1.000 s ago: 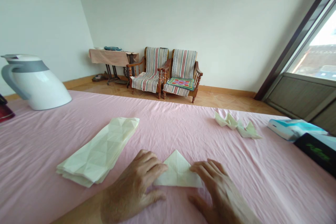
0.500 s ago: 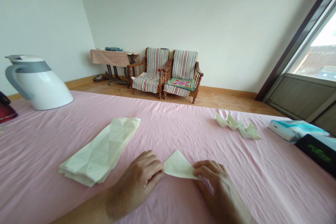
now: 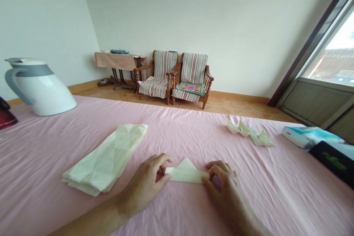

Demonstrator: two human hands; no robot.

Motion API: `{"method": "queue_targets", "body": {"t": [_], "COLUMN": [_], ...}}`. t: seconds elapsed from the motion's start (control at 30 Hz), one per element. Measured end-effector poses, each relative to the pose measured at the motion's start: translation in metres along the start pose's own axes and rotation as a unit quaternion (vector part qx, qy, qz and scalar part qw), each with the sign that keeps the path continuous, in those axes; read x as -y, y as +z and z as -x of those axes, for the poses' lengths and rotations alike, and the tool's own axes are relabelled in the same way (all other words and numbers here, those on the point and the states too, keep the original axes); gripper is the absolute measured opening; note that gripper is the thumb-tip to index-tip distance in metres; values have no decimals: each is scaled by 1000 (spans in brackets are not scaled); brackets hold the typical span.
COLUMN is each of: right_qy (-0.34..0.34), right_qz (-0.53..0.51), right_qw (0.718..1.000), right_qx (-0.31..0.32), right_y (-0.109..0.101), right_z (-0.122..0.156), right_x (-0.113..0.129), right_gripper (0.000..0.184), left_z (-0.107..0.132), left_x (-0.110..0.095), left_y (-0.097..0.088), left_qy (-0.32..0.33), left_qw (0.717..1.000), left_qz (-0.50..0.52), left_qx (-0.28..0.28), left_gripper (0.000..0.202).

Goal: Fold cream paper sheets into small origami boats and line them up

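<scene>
A pale folded paper napkin (image 3: 186, 172), triangular at the top with a folded band along its lower edge, lies on the pink tablecloth (image 3: 193, 132) close to me. My left hand (image 3: 148, 184) pinches its left end with thumb and fingers closed. My right hand (image 3: 224, 188) pinches its right end the same way. A stack of flat, creased napkins (image 3: 106, 158) lies just left of my left hand. Two finished folded napkin shapes (image 3: 249, 132) sit farther off to the right.
A white and grey thermos jug (image 3: 38, 86) stands at the table's far left, beside a dark red object (image 3: 5, 116). A teal tissue box (image 3: 309, 135) and a black box (image 3: 334, 162) sit at the right edge. Two striped chairs (image 3: 174, 77) stand by the wall.
The napkin's lower part has been folded up into a band, leaving a smaller triangle showing. Both hands moved from pressing flat on it to pinching its ends.
</scene>
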State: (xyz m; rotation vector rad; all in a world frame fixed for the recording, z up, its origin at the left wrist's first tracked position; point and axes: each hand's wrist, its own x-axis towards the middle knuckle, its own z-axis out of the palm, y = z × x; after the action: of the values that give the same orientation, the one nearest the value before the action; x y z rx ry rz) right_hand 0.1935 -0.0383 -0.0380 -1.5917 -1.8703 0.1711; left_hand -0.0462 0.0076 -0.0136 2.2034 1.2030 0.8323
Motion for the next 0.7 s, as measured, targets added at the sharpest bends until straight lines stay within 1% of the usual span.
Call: {"method": "queue_targets", "body": {"t": [0.07, 0.17, 0.23, 0.3, 0.4, 0.5, 0.6, 0.7], "right_qy": [-1, -4, -7, -31, -102, -154, -201, -211], "right_qz": [9, 14, 16, 22, 25, 10, 17, 58], "right_qw": [1000, 999, 997, 995, 992, 986, 978, 975], "right_qx": [-8, -39, -75, -92, -72, -63, -43, -31], "right_y": [3, 8, 9, 6, -2, -6, -5, -4], "right_z": [1, 2, 3, 3, 2, 2, 4, 5], "right_x": [-2, -7, -8, -6, 6, 17, 20, 19], "right_gripper": [15, 7, 19, 25, 24, 26, 30, 35], "left_z": [1, 2, 2, 3, 2, 2, 1, 2], "left_x": [2, 3, 3, 0, -6, -9, -8, -6], "left_y": [1, 2, 1, -1, -4, -6, -6, -7], "left_qy": [-1, 7, 15, 33, 89, 147, 159, 150], "left_qw": [1000, 1000, 1000, 999, 995, 985, 978, 975], "left_qz": [-3, -13, -19, -21, -38, -80, -121, -146], "left_qx": [-2, -3, -1, 5, 20, 42, 61, 75], "left_gripper": [37, 42, 41, 35, 26, 22, 19, 14]}}
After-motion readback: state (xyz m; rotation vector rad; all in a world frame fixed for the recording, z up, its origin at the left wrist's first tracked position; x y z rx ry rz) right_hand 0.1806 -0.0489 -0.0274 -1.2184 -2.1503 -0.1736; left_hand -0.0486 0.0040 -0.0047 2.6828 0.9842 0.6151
